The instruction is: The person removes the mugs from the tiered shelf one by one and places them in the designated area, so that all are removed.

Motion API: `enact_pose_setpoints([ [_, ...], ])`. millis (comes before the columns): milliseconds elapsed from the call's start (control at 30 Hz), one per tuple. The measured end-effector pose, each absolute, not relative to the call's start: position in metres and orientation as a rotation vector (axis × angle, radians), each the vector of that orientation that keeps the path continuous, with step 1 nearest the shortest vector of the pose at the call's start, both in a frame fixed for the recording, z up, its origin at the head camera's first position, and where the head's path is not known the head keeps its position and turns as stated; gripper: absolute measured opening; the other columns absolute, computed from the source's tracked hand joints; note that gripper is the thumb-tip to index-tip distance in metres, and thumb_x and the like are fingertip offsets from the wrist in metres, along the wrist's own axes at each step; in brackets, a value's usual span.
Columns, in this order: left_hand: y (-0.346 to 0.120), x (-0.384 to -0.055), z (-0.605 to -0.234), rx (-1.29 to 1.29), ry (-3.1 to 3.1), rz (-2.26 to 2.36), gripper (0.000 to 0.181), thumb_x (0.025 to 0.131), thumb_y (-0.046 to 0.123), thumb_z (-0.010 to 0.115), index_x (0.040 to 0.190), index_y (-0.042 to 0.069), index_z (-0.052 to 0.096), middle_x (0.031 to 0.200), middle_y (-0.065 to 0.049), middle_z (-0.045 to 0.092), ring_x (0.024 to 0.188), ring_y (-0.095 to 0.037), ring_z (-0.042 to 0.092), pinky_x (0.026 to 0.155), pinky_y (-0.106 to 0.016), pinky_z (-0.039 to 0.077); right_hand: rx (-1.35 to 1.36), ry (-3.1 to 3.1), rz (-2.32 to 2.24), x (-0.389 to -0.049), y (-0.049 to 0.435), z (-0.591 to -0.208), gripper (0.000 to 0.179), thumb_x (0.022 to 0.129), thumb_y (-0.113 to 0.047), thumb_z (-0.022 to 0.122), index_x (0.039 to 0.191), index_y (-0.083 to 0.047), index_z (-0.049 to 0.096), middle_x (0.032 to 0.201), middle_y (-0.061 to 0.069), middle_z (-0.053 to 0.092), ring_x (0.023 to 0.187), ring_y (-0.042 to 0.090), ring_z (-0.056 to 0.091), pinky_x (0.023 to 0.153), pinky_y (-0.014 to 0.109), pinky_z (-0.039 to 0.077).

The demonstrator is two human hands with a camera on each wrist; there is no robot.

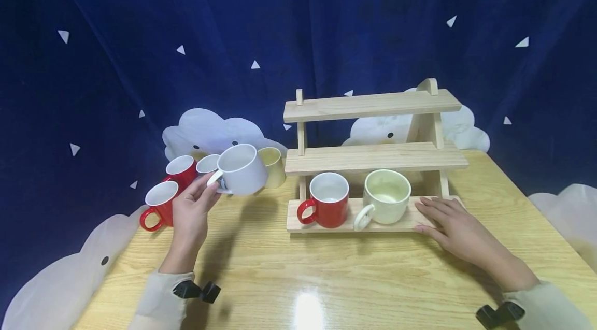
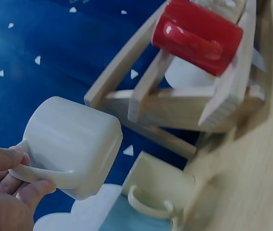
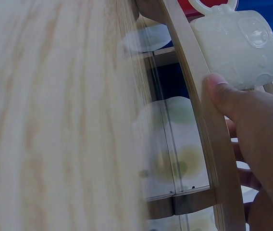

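A white mug (image 1: 242,172) is held up above the table by my left hand (image 1: 192,211), whose thumb and fingers pinch its handle (image 2: 45,175). On the bottom shelf of a three-tier wooden rack (image 1: 373,159) stand a red mug (image 1: 330,203) with a white inside and a cream mug (image 1: 386,198). Their handles point to the front left. My right hand (image 1: 454,229) rests on the right end of that bottom shelf, beside the cream mug. In the right wrist view its thumb (image 3: 220,86) lies along the shelf edge.
Left of the rack, on the wooden table (image 1: 261,278), are two more red mugs (image 1: 163,205), a mug with a white inside (image 1: 208,164) partly hidden by the left hand, and a pale yellow mug (image 1: 275,169). A dark blue curtain (image 1: 233,19) hangs behind.
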State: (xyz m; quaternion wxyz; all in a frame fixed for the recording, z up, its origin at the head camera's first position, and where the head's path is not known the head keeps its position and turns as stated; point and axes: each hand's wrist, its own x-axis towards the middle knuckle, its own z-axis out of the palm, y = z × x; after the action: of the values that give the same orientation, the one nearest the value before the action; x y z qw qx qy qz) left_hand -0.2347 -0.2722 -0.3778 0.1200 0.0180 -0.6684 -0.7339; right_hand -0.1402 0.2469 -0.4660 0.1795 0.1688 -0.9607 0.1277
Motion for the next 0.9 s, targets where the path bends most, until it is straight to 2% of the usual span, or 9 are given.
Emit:
enact_pose_setpoints([
  [200,-0.285,-0.235,-0.392,0.111,-1.926,-2.146,0.036,0.092,-0.004,0.064,0.127,-0.01,0.058,0.106,-0.003,0.071,0.099,-0.015,0.067,0.084,-0.026,0.054,0.477,-2.715,0.352,-0.14,0.247,-0.467,0.059,0.087,-0.042,0.072,0.128,-0.002,0.063,0.132,0.02,0.057,0.118,0.041,0.049,0.095,0.057,0.04],
  [400,-0.298,-0.238,-0.411,0.158,-1.954,-2.117,0.037,0.092,-0.003,0.065,0.128,-0.009,0.058,0.101,0.005,0.071,0.098,-0.013,0.067,0.083,-0.024,0.054,0.478,-2.715,0.348,-0.14,0.247,-0.466,0.058,0.087,-0.042,0.072,0.128,-0.002,0.063,0.132,0.02,0.058,0.118,0.04,0.049,0.095,0.056,0.04],
  [633,-0.314,-0.237,-0.428,0.181,-2.036,-2.054,0.039,0.093,0.0,0.064,0.131,-0.006,0.057,0.103,0.012,0.068,0.098,-0.007,0.066,0.083,-0.022,0.053,0.476,-2.717,0.351,-0.139,0.247,-0.466,0.059,0.087,-0.042,0.072,0.128,-0.001,0.063,0.131,0.02,0.058,0.118,0.041,0.048,0.095,0.056,0.04],
  [767,-0.323,-0.238,-0.437,0.204,-2.016,-2.05,0.038,0.093,0.001,0.064,0.13,-0.007,0.057,0.101,0.012,0.069,0.094,-0.003,0.065,0.082,-0.021,0.053,0.477,-2.716,0.355,-0.14,0.247,-0.466,0.059,0.087,-0.042,0.072,0.128,-0.002,0.063,0.132,0.019,0.057,0.12,0.041,0.047,0.096,0.057,0.039],
  [900,-0.332,-0.239,-0.445,0.214,-2.015,-2.043,0.038,0.093,0.004,0.065,0.129,-0.007,0.058,0.101,0.011,0.069,0.097,-0.006,0.066,0.083,-0.021,0.053,0.478,-2.712,0.358,-0.139,0.247,-0.465,0.058,0.087,-0.042,0.072,0.128,-0.002,0.063,0.132,0.019,0.058,0.12,0.041,0.047,0.096,0.056,0.039],
])
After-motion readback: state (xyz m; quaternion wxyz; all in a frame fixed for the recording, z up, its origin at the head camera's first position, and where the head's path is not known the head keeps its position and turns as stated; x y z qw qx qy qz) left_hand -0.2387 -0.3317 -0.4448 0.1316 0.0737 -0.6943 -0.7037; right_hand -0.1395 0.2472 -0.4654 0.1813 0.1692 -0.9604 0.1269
